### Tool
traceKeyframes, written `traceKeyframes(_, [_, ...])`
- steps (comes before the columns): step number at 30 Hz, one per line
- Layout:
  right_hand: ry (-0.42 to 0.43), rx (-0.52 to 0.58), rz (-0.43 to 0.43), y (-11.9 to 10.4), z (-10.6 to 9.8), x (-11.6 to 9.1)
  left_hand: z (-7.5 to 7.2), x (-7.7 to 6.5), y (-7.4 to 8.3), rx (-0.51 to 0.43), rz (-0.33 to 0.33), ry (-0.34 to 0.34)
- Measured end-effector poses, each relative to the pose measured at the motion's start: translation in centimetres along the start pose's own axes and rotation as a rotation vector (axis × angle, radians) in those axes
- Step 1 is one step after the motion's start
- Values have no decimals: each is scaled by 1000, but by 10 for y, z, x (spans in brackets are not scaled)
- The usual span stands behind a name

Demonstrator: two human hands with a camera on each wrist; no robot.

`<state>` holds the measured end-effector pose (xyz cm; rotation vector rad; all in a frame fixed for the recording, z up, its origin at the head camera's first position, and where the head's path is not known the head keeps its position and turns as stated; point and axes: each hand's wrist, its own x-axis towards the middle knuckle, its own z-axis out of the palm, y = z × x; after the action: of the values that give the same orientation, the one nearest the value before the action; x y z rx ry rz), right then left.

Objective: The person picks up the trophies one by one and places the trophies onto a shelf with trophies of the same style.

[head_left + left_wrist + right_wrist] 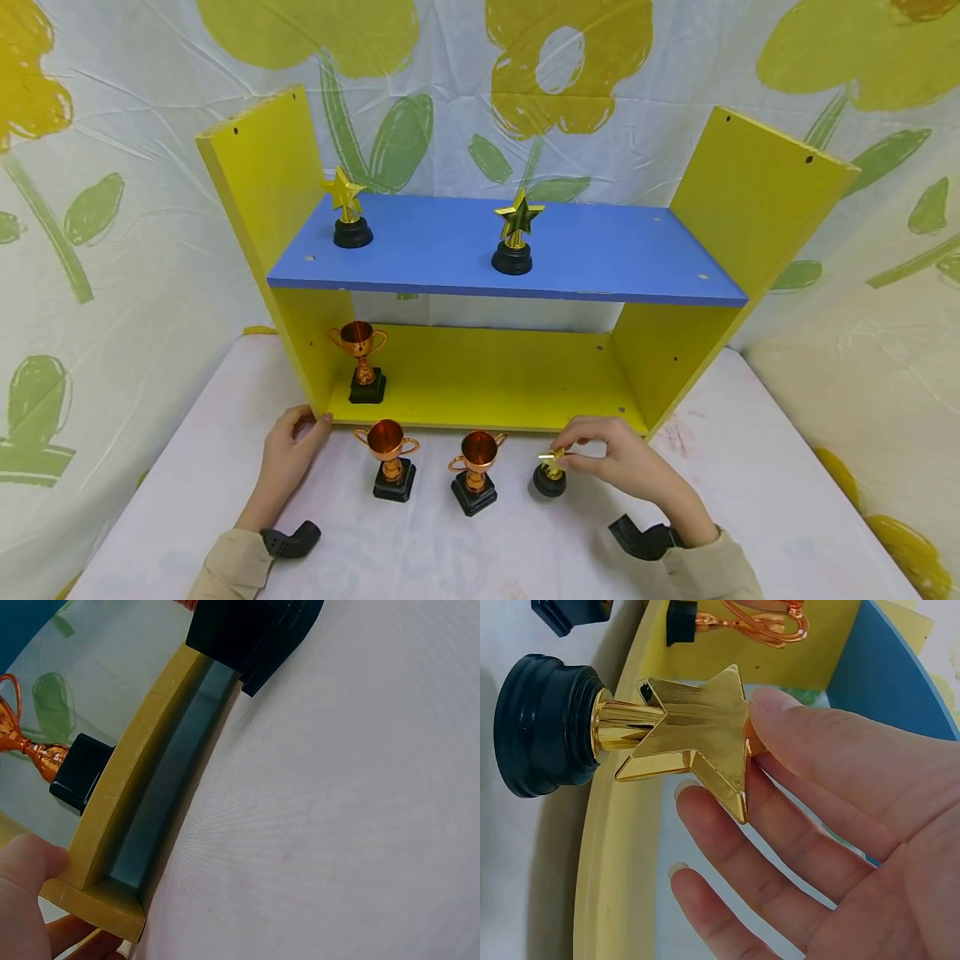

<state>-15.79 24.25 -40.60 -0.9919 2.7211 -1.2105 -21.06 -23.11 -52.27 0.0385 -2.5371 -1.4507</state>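
My right hand pinches the star of a gold star trophy between thumb and fingers. Its round black base is at the white tabletop in front of the shelf. At the shelf's lower left front corner, my left hand grips the yellow side panel, thumb on one face and fingers round the other. Between the hands stand two bronze cup trophies on square black bases. Another bronze cup trophy sits at the left of the lower yellow board.
The blue upper board of the shelf carries a gold star trophy at the left and another star trophy near the middle. A yellow right panel rises above it. Flower-printed cloth hangs behind.
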Motion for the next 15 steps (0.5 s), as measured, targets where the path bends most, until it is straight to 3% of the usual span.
traceKeyframes(15, [6, 3, 0, -7, -4, -2, 0, -1, 2, -7, 8, 3])
